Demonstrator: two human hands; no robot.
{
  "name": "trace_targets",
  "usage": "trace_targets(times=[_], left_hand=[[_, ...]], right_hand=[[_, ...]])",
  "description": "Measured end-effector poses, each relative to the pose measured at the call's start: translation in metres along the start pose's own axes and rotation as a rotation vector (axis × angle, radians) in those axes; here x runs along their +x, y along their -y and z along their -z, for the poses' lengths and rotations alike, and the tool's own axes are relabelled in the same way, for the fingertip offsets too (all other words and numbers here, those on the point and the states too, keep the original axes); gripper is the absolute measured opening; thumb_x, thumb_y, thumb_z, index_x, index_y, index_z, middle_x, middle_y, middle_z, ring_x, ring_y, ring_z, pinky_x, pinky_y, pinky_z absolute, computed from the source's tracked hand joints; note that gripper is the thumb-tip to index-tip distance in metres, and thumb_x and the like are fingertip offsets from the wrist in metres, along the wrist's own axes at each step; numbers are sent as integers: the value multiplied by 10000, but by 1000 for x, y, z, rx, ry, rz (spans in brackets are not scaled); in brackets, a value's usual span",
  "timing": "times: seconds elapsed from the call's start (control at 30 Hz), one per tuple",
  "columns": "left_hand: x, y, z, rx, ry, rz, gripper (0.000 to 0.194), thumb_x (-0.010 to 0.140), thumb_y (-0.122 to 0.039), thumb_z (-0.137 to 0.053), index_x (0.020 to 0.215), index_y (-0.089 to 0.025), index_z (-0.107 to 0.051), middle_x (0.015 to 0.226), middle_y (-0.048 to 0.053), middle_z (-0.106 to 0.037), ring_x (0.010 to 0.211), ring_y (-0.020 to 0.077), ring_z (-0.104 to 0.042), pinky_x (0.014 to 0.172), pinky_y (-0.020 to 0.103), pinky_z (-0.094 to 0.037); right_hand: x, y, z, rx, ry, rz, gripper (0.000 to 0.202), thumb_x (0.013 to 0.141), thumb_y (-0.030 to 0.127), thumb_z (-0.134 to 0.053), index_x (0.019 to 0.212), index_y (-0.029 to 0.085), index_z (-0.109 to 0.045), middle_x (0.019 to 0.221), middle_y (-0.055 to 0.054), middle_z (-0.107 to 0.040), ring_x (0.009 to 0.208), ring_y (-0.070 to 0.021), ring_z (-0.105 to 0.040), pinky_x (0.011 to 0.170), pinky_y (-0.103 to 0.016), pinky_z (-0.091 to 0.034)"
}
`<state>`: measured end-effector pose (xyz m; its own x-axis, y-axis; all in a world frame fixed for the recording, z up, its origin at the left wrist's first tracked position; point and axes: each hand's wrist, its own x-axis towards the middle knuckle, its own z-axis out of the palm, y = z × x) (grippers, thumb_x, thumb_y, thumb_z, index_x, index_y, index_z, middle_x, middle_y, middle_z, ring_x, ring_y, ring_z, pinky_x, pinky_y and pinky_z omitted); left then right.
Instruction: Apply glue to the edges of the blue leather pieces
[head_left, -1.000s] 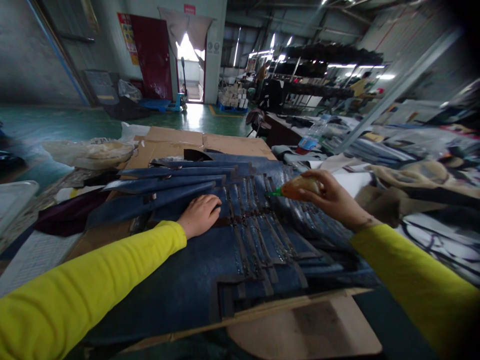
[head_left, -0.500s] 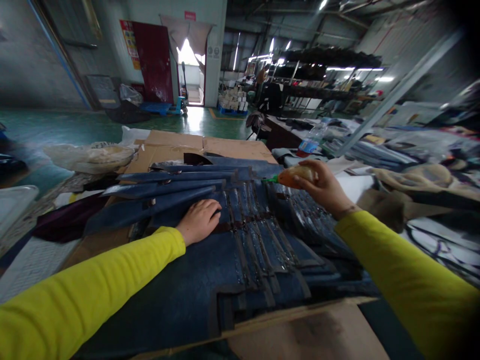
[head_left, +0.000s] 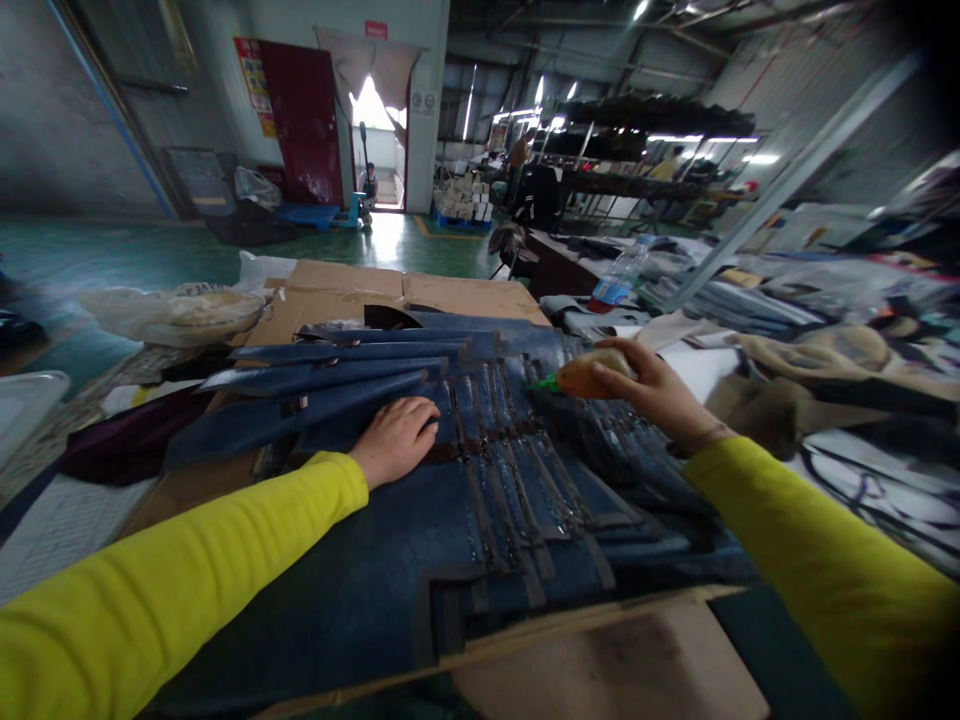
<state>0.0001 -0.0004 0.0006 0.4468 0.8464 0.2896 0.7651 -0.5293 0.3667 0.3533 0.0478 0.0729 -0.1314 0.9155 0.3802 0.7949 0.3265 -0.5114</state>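
Note:
Dark blue leather-like pieces (head_left: 375,540) lie overlapped in front of me, their grey edge strips side by side and streaked with shiny wet lines. My left hand (head_left: 396,440) rests flat on these pieces, fingers stretched out, just left of the strips. In my right hand (head_left: 649,385) is a squeeze bottle (head_left: 589,377) with orange-yellow contents, held on its side. Its green nozzle (head_left: 546,383) points left and down over the strips' far end; whether the tip touches them I cannot tell. More blue pieces (head_left: 352,380) fan out beyond my left hand.
Cardboard (head_left: 465,292) lies under and behind the pieces, with another cardboard piece (head_left: 600,660) at the near edge. A clear plastic bottle (head_left: 619,280) stands at the back right. Cloth (head_left: 810,350) is heaped on the right; a plastic bag (head_left: 180,312) lies at left.
My right hand and the squeeze bottle have moved slightly nearer to me, along the strips. My left hand stays in place on the blue pieces.

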Motion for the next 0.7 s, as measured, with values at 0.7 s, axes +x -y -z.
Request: trace_targets(times=[0.7], left_hand=[[1,3,-2,9,-13,-16,237,892,-283,-373,1047,-204,-533,1169,40,-558,1098,195,-489,994,373,-365]], right_hand=[[12,7,-14,31,-180,69,457,790,472,-547,1168,225,-479,1128,-77,-526,1061,-243,-505,917,-400,-425]])
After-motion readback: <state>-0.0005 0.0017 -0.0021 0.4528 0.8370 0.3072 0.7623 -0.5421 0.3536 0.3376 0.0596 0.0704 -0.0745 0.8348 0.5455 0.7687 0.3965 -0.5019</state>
